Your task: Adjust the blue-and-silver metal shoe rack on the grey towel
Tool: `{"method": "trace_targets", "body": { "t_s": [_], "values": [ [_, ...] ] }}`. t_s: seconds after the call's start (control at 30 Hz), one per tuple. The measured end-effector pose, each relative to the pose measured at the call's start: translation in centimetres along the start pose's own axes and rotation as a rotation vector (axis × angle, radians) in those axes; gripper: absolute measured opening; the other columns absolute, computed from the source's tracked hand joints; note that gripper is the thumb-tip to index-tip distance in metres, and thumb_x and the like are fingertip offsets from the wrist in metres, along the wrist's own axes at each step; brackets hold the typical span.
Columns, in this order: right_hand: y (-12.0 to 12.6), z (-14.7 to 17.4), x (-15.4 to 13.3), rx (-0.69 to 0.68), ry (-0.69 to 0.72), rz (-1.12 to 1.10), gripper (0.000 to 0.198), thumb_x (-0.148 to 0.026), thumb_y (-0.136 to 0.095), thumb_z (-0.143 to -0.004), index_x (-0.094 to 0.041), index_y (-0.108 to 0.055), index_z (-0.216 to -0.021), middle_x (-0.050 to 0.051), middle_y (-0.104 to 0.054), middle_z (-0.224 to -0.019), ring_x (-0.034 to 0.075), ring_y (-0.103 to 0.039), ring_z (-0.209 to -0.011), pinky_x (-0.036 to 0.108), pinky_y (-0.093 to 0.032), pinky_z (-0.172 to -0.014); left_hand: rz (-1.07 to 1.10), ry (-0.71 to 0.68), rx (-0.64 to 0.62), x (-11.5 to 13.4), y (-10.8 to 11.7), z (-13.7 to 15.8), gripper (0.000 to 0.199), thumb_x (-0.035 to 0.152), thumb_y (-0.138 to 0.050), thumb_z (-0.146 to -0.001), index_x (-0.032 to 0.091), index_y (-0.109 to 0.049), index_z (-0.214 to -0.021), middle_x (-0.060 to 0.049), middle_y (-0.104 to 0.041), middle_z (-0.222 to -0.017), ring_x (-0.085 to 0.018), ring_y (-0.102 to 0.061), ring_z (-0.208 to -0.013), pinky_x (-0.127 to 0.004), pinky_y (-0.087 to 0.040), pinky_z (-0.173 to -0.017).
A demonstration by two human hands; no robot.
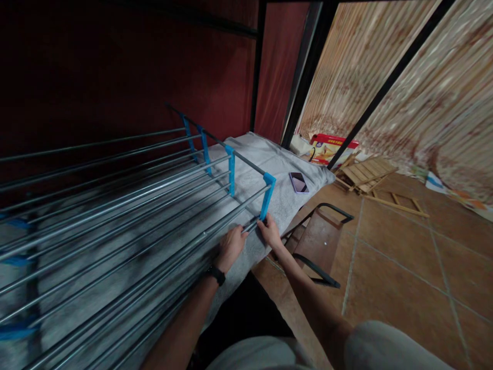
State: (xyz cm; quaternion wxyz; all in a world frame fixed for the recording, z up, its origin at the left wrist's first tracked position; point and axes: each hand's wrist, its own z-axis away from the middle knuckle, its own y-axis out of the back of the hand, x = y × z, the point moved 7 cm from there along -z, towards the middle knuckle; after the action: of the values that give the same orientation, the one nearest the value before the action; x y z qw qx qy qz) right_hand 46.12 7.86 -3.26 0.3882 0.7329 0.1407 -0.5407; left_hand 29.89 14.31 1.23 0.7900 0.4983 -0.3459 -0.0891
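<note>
A metal rack (154, 190) of long grey tubes with blue plastic connectors lies across a grey cloth and fills the left side. My left hand (232, 246), with a black band on its wrist, is closed around a lower tube near the rack's right end. Close beside it, my right hand (269, 231) pinches the foot of the nearest blue connector (266, 198), where that tube meets it. Some of the fingertips are hidden behind the tube and connector.
Beyond the rack's end a phone (299, 182) lies on the grey cloth (265, 146). A brown chair with dark armrests (318, 239) stands at the right. Folded wooden slats (364, 172) and a red box (333, 146) are on the tiled floor; dark posts (308, 77) rise behind.
</note>
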Motion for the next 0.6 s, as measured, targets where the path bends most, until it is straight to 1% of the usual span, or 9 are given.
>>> {"method": "trace_targets", "body": {
  "t_s": [0.07, 0.13, 0.27, 0.37, 0.47, 0.6],
  "values": [
    [-0.1, -0.4, 0.3, -0.002, -0.024, 0.014, 0.023, -0.042, -0.050, -0.085, -0.021, -0.058, -0.088, 0.004, -0.063, -0.083, 0.021, -0.057, -0.082, 0.035, -0.048, -0.082, -0.022, 0.007, 0.007, 0.3, 0.3, 0.4, 0.034, 0.033, -0.040, -0.102, 0.015, -0.062, -0.120, -0.019, -0.071, -0.113, -0.030, -0.068, -0.107, -0.039, -0.049, -0.086],
    [-0.1, -0.5, 0.4, 0.008, -0.020, 0.021, 0.022, -0.041, -0.049, -0.086, -0.021, -0.058, -0.085, 0.003, -0.062, -0.079, 0.021, -0.057, -0.079, 0.034, -0.047, -0.079, -0.052, 0.006, 0.022, 0.9, 1.1, 0.9, 0.036, 0.032, -0.036, -0.103, 0.017, -0.061, -0.124, -0.018, -0.072, -0.109, -0.031, -0.069, -0.103, -0.041, -0.050, -0.084],
    [-0.1, -0.3, 0.2, -0.001, 0.005, 0.040, 0.022, -0.040, -0.048, -0.088, -0.021, -0.060, -0.089, 0.003, -0.062, -0.077, 0.021, -0.057, -0.075, 0.033, -0.047, -0.076, -0.095, -0.035, 0.082, 2.4, 3.5, 1.4, 0.038, 0.029, -0.034, -0.103, 0.021, -0.059, -0.131, -0.014, -0.075, -0.106, -0.032, -0.071, -0.099, -0.041, -0.051, -0.082],
    [0.0, -0.2, -0.1, 0.015, 0.017, 0.038, 0.024, -0.036, -0.049, -0.088, -0.021, -0.060, -0.102, 0.003, -0.063, -0.082, 0.022, -0.059, -0.078, 0.034, -0.048, -0.078, -0.103, -0.053, 0.092, 2.6, 4.2, 1.6, 0.038, 0.029, -0.037, -0.103, 0.022, -0.058, -0.134, -0.012, -0.075, -0.107, -0.029, -0.071, -0.099, -0.037, -0.051, -0.083],
    [0.2, -0.2, -0.7, 0.033, 0.063, 0.007, 0.034, -0.031, -0.052, -0.085, -0.021, -0.056, -0.118, 0.004, -0.066, -0.092, 0.021, -0.061, -0.084, 0.035, -0.050, -0.083, -0.123, -0.048, 0.107, 2.4, 4.3, 1.8, 0.040, 0.029, -0.036, -0.104, 0.024, -0.057, -0.137, -0.010, -0.076, -0.106, -0.027, -0.071, -0.097, -0.036, -0.051, -0.083],
    [0.2, -0.6, -1.6, 0.018, 0.127, -0.043, 0.034, -0.032, -0.052, -0.087, -0.020, -0.056, -0.119, 0.007, -0.068, -0.105, 0.022, -0.063, -0.094, 0.037, -0.050, -0.091, -0.137, -0.061, 0.094, 2.6, 3.8, 1.8, 0.040, 0.027, -0.036, -0.104, 0.025, -0.054, -0.140, -0.009, -0.075, -0.108, -0.025, -0.071, -0.100, -0.033, -0.050, -0.085]
  ]
}}
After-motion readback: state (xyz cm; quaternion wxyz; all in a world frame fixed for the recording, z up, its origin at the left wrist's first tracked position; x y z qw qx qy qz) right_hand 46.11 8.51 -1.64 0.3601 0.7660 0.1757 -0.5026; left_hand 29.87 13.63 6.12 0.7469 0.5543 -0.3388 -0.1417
